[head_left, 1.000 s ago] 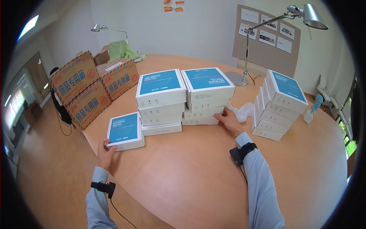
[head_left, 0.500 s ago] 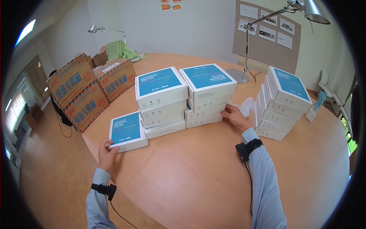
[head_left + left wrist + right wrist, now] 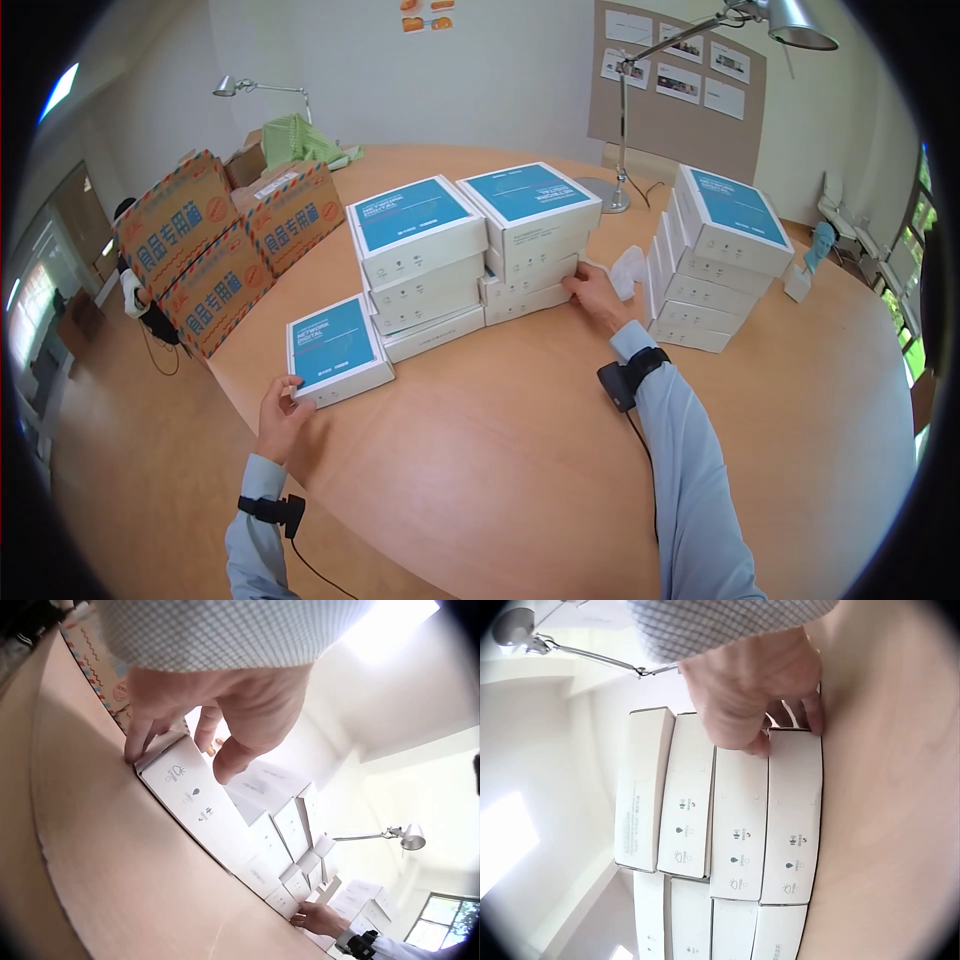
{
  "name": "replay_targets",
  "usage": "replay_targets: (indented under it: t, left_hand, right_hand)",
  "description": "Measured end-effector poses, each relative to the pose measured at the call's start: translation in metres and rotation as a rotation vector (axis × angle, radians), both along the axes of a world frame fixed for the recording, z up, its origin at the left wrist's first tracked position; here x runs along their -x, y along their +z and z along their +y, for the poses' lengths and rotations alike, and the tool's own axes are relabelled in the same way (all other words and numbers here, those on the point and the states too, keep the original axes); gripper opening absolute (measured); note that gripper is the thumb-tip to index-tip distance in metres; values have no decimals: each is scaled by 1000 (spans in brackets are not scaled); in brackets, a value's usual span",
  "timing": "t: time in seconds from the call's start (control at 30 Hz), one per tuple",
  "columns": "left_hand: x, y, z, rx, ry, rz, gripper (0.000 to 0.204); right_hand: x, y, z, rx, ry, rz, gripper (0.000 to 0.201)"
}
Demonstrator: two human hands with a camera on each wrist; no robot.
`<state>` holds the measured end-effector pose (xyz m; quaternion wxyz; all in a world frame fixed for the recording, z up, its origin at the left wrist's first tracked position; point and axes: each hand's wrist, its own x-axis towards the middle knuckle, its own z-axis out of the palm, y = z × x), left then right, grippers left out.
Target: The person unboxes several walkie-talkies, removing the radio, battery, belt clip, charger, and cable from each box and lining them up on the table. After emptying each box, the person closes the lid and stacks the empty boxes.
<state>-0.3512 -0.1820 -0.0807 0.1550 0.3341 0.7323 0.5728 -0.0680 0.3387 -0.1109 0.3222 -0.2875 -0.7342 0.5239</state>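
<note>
In the head view, a white box with a blue lid (image 3: pixel 335 343) lies alone at the left end of a row of like boxes. My left hand (image 3: pixel 280 415) touches its near left corner, fingers on the end face and thumb by the front upper edge. Beside it rises the left stack (image 3: pixel 425 290) of white boxes, close against the right stack (image 3: pixel 530 245). My right hand (image 3: pixel 597 298) presses the right end of that stack low down. In the right wrist view its thumb lies against the front of a lower box (image 3: pixel 739 825), other fingertips at the bottom box's (image 3: pixel 793 817) end.
Another stack of white boxes (image 3: pixel 705 260) stands further right, with crumpled white paper (image 3: pixel 628 270) before it. Brown cartons (image 3: pixel 200 245) stand at the table's left edge. A silver desk lamp (image 3: pixel 625 120) rises behind the stacks. The round table's edge (image 3: pixel 345 505) runs near the left forearm.
The head view has shifted and turned slightly, so the row of boxes looks more slanted. Both hands stay at the two ends of the row.
</note>
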Motion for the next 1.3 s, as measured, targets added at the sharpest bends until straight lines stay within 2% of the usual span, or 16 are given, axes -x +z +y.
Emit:
replay_targets:
  t: [0.07,0.13,0.23,0.3,0.37,0.43,0.5,0.53,0.6,0.67,0.87,0.93,1.07,1.13,1.2,1.3]
  left_hand:
    - [0,-2,1,3,0,22,40]
    - [10,-9,0,4,-5,44,42]
    - [13,-15,2,-8,51,127,48]
    - [6,-8,2,53,317,346,49]
    - [-10,6,10,-30,333,392,47]
    - [-31,19,23,-112,365,436,44]
    - [-57,31,41,-221,154,433,39]
    - [-77,39,54,-224,153,426,39]
    - [-120,54,82,-132,-137,397,37]
    - [-155,54,118,-90,-353,248,37]
    - [-248,31,248,5,-811,-25,64]
    - [-278,29,285,37,-856,-137,70]
    - [-317,11,365,35,-821,-87,75]
    - [-331,2,395,45,-703,-93,77]
    - [-333,-5,413,23,-791,-207,80]
    - [-338,-7,410,-12,-864,-324,81]
  right_hand:
    - [-8,0,-7,-77,-74,24,45]
    - [-20,1,-21,-313,-246,-122,44]
    - [-62,21,-59,-395,-243,-116,42]
    - [-101,38,-88,-401,-215,-71,37]
    - [-139,50,-112,-409,-170,-26,33]
    - [-184,56,-124,-149,-136,131,24]
    - [-225,57,-125,-103,-277,178,20]
    - [-244,56,-120,-108,-279,172,20]
    - [-278,48,-105,-118,-497,215,21]
    - [-302,43,-86,-79,-577,236,23]
    - [-328,5,-22,28,-702,249,51]
    - [-327,-4,-14,70,-676,260,60]
    - [-322,-13,-8,165,-521,311,72]
    - [-321,-13,-10,176,-454,338,74]
    - [-318,-9,-12,84,-250,301,76]
    - [-311,-5,-22,37,-284,323,76]
